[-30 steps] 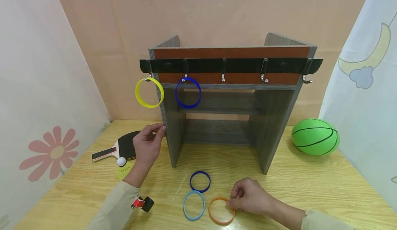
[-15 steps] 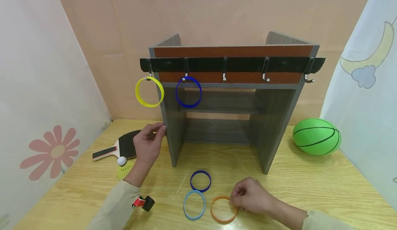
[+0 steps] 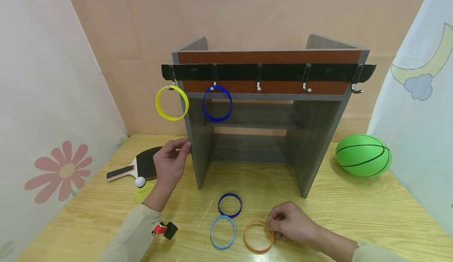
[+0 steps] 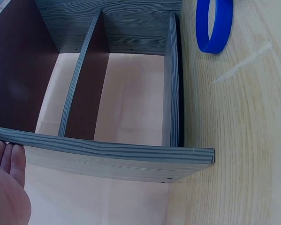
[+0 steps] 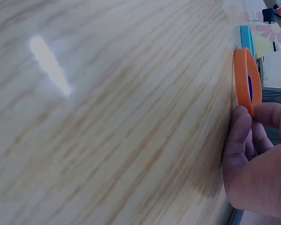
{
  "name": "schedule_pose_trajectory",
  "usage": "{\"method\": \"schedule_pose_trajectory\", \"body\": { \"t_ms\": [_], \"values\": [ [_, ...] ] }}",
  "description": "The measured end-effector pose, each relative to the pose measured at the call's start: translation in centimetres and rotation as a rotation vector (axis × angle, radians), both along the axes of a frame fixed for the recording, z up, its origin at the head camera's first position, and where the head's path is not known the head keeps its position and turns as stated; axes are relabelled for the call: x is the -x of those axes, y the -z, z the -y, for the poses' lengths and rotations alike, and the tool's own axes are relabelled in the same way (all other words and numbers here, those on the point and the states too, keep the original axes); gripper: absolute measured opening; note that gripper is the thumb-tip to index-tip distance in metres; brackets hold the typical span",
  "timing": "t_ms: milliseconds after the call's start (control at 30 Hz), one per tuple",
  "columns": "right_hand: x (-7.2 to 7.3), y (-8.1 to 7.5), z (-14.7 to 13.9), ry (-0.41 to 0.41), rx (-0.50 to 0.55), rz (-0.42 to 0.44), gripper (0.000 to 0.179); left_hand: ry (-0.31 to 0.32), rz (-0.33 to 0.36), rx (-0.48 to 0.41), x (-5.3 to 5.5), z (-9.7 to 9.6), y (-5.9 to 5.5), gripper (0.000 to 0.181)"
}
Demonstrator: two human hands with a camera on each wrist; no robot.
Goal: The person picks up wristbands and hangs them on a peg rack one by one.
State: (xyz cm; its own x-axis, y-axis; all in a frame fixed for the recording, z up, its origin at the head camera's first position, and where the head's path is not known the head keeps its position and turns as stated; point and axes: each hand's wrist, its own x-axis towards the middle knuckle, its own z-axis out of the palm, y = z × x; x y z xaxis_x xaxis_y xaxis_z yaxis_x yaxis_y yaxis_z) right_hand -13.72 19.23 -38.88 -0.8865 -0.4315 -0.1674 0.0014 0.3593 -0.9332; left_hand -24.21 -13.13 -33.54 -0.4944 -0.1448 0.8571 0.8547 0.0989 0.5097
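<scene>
Currently I have the right hand [image 3: 291,224] pinching the orange ring [image 3: 245,236] by its near-right rim, thumb on one side and fingers on the other, the grasp narrow. That ring sits low over the table [image 3: 368,218], in front of the rack [image 3: 255,57]; from my views I can't tell whether all of its lower edge rests on the wood. Just to its left is the light blue ring [image 3: 211,232], and directly behind that, at its rim, the dark blue ring [image 3: 241,206]. My right wrist view shows the orange rim between the fingertips, with the light blue ring beyond it.

My left hand [image 3: 170,163] holds the front edge of the rack's left side panel, fingers bent in toward the thumb; the left wrist view shows fingers against the panel's outer face.

Across the rack's front runs a black strip [image 3: 237,72] with five hooks [image 3: 258,86]. I see the yellow ring [image 3: 170,118] hanging from the leftmost, and another blue ring [image 3: 216,119] from the second.

Beside the left wrist I can make out a bat [image 3: 146,163] and a shuttlecock [image 3: 142,193], while a green ball [image 3: 363,155] sits right of the rack.
</scene>
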Motion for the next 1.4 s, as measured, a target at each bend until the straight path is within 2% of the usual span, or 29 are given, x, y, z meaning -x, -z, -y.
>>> {"method": "schedule_pose_trajectory", "body": {
  "t_ms": [333,533,633,700,900,1133,1300,1400],
  "values": [
    [-0.2,-1.0,-0.9,-0.004,0.063,0.034,0.015,0.005,0.008,-0.004,0.0,0.0,0.0,0.015],
    [0.1,-2.1,-2.0,-0.031,0.144,0.036,0.009,-0.014,0.001,0.015,-1.2,-0.4,-1.2,0.014],
    [0.2,-2.6,-2.5,-0.012,0.17,0.031,0.007,-0.009,0.0,0.018,-1.8,-0.6,-1.8,0.012],
    [0.3,-2.9,-2.8,0.005,0.197,0.023,0.009,0.003,-0.005,0.012,-1.6,-0.5,-1.6,0.012],
    [0.9,-4.6,-3.3,0.027,0.308,-0.077,0.006,0.003,-0.002,0.012,-1.7,-0.5,-1.7,0.013],
    [1.4,-7.3,-2.9,0.097,0.42,-0.221,0.018,-0.009,0.006,0.019,-2.1,-0.7,-2.0,0.013],
    [1.4,-9.1,-2.5,0.116,0.53,-0.24,0.023,0.006,0.0,0.013,-1.9,-0.7,-1.8,0.013],
    [1.5,-10.2,-2.2,0.096,0.611,-0.254,0.023,-0.003,0.001,0.014,-1.3,-0.4,-1.2,0.014]
  ]
}}
